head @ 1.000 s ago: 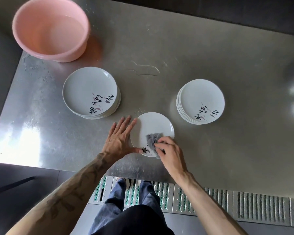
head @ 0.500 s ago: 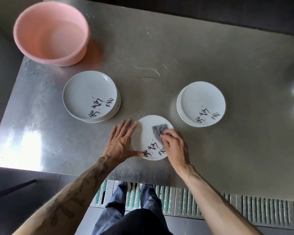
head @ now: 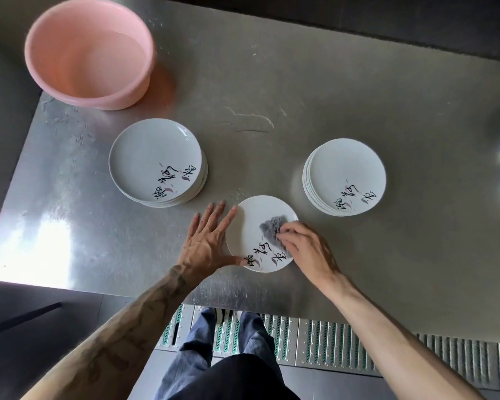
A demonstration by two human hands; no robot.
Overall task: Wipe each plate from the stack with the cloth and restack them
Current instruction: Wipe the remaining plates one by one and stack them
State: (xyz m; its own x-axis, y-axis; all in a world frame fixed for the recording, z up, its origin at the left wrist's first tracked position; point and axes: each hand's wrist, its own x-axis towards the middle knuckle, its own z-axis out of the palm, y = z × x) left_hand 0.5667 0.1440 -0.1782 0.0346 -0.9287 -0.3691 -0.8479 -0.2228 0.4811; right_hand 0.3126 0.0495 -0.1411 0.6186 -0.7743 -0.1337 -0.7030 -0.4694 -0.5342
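Observation:
A single white plate (head: 250, 226) with black calligraphy lies on the steel table near the front edge. My left hand (head: 207, 241) lies flat beside its left rim, fingers straight, thumb touching the plate's near edge. My right hand (head: 305, 245) presses a crumpled grey cloth (head: 272, 226) onto the plate's right side, fingers curled over it. One stack of matching plates (head: 153, 157) sits to the left, another stack (head: 344, 168) to the right.
A pink plastic basin (head: 87, 50) holding water stands at the table's (head: 387, 82) far left corner. A small water streak (head: 251, 122) marks the table behind the plates. A metal floor grating (head: 329, 345) runs below the front edge, by my legs.
My right hand has moved the cloth from the plate's near middle up to its far right side, uncovering the calligraphy. The left hand stays in place against the plate.

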